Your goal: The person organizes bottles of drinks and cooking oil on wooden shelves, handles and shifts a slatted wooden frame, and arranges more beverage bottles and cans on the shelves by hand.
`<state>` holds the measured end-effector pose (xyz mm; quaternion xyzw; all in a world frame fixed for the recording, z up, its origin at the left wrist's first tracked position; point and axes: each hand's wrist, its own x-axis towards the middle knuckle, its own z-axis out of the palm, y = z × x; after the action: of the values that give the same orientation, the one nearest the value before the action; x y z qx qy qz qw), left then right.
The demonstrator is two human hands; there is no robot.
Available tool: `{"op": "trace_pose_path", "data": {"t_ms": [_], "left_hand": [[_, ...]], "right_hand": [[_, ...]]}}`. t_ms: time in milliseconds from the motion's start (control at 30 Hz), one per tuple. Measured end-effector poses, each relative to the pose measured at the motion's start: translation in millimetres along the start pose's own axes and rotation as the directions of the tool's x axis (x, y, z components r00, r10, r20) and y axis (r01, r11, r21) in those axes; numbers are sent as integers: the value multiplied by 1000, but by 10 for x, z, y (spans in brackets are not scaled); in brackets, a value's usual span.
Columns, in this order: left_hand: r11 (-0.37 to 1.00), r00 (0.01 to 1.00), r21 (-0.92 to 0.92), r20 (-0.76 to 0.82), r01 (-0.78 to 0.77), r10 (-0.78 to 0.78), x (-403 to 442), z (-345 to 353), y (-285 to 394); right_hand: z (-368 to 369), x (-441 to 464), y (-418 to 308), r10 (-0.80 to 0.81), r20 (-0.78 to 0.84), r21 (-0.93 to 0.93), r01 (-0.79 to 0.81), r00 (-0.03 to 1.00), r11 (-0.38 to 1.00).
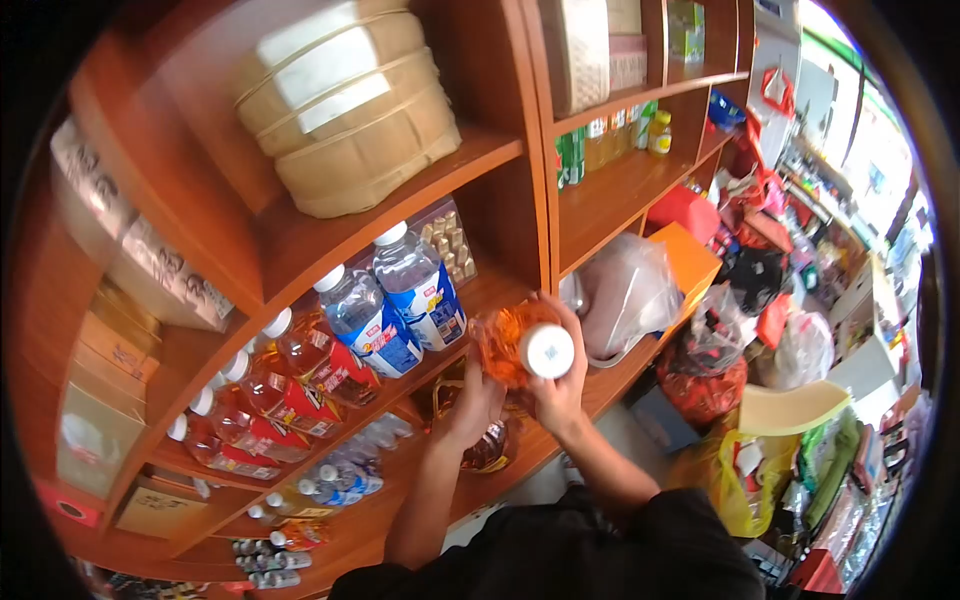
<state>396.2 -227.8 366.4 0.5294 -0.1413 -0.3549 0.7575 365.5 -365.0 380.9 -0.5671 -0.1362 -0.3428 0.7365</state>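
Note:
A large bottle of amber drink (500, 335) with a white cap is held between my two hands, its cap tilted up toward me. My right hand (562, 385) wraps round its right side, close to the cap. At its lower left my left hand (480, 405) grips it, the fingertips partly hidden behind the bottle. To the left, two clear bottles with blue labels (420, 285) stand on the shelf. Beside them is a row of red-labelled drink bottles (285, 385). More amber bottles (487, 450) sit below my hands, partly covered by my forearm.
Above is a paper-wrapped round bundle (365, 110) on a wooden shelf (400, 180). Right of my hands, a plastic-bagged item (625, 290) and an orange box (685, 265) lie on a ledge. Bags, including a yellow plastic bag (740, 490), and a cream stool (795, 408) crowd the right side.

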Motion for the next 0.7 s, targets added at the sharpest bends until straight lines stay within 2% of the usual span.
{"op": "trace_pose_path", "data": {"t_ms": [33,67,100,133,167,233,300,400,533,633,667,700], "left_hand": [[1000,999,26,-30,-14,14,58,9,34],[996,997,92,-77,14,-6,78,103,144],[993,999,110,12,46,-47,176,-103,74],[989,996,133,-65,68,-60,195,-25,119],[989,994,134,-97,64,-51,277,-11,128],[989,986,137,-162,56,-34,439,16,143],[992,979,120,-203,38,-13,587,-56,96],[994,973,106,-229,-12,36,687,-112,94],[995,959,81,-269,-66,86,757,-219,72],[993,912,73,-395,-88,110,830,-186,57],[993,886,74,-449,-97,120,854,-167,58],[990,876,99,-462,-101,136,856,-196,69]], "right_hand": [[-5,136,13,9,10,54,-10,1000,998],[-56,293,103,-19,51,-17,20,999,1000],[-106,417,192,-47,95,-89,55,994,994],[-21,524,98,53,74,177,-66,996,982],[30,614,215,106,61,330,-120,993,936],[33,804,500,70,51,155,-77,996,985],[7,983,493,74,125,-15,-73,989,997],[-2,1223,483,120,225,-107,-98,967,989],[59,1438,687,296,366,-33,-305,883,952],[153,1453,1063,201,402,106,-264,893,959],[112,1488,1085,216,515,138,-329,829,934],[104,1506,1073,188,523,169,-317,831,933]]}}
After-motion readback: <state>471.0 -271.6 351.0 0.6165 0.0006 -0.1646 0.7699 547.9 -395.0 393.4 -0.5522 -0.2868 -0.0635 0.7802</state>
